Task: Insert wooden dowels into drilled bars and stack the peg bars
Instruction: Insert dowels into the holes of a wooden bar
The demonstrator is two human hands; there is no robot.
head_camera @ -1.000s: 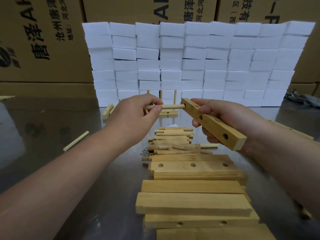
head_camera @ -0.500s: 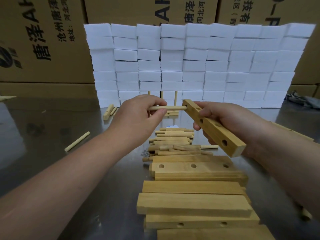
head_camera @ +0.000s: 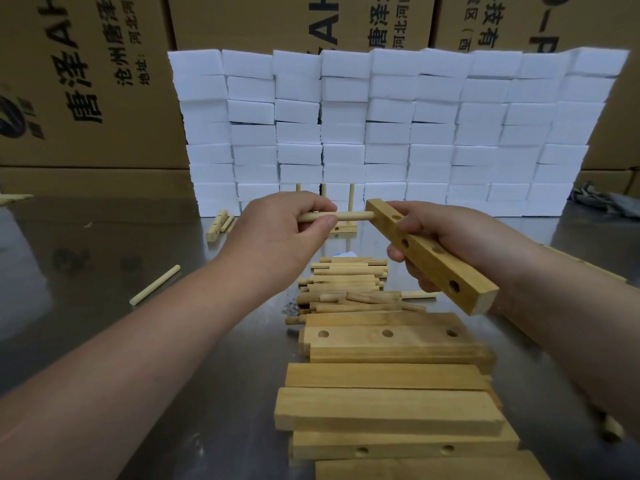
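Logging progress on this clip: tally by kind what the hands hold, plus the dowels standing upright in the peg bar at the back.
dowel in left hand: 1
drilled bar in right hand: 1
upright dowels in back peg bar: 3
Total: 5

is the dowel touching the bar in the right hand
Touching. Head view: the tip of the round wooden dowel meets the side of the pale drilled wooden bar, no gap visible.
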